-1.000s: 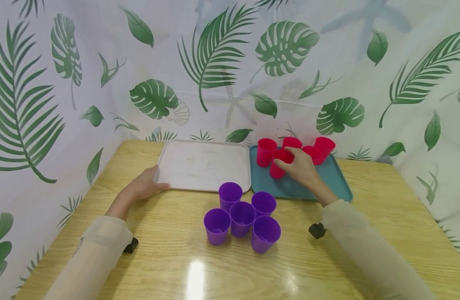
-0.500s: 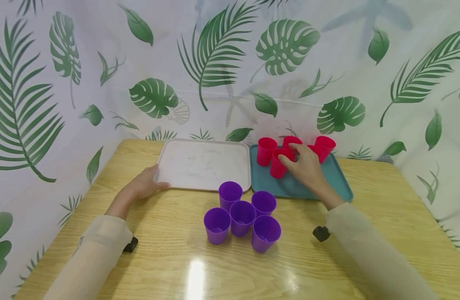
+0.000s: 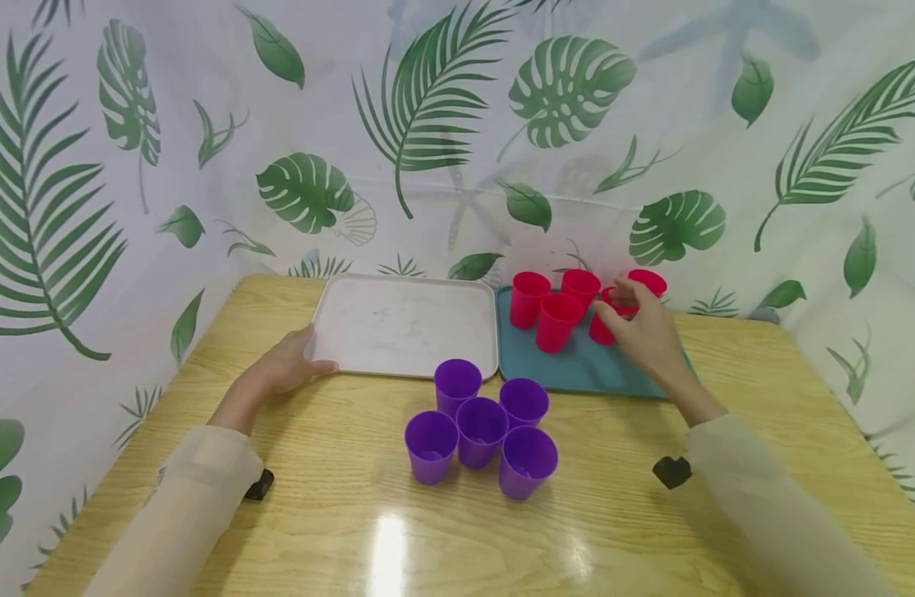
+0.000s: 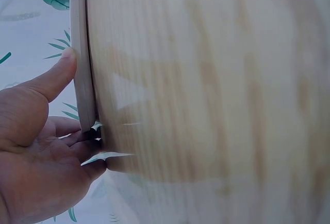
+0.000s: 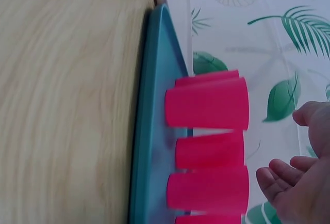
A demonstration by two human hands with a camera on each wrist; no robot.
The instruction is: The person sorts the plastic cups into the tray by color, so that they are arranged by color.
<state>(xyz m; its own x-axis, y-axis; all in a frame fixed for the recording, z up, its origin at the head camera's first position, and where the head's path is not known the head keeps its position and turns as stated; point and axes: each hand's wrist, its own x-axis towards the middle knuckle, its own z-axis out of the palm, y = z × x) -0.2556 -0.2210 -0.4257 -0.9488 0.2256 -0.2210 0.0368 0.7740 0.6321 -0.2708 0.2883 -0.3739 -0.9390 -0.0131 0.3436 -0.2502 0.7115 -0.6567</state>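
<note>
My left hand (image 3: 284,362) rests at the near left corner of the white tray (image 3: 405,327). In the left wrist view its thumb touches the tray's edge (image 4: 82,90), and the other fingers lie about the corner. Over the teal tray (image 3: 569,377), my right hand (image 3: 647,340) hovers with fingers loosely bent above a red cup (image 3: 601,330). A gap shows between that hand and the red cups in the right wrist view. Several red cups (image 3: 557,325) stand upright on the teal tray; the hand partly hides those at its right.
Several purple cups (image 3: 481,435) stand upright in a cluster on the wooden table (image 3: 300,514), in front of where the trays meet. A leaf-printed cloth (image 3: 442,224) hangs behind the table.
My right hand has moved right, away from the front red cup to above the red cup beside it. The left hand and the purple cups stay where they were.
</note>
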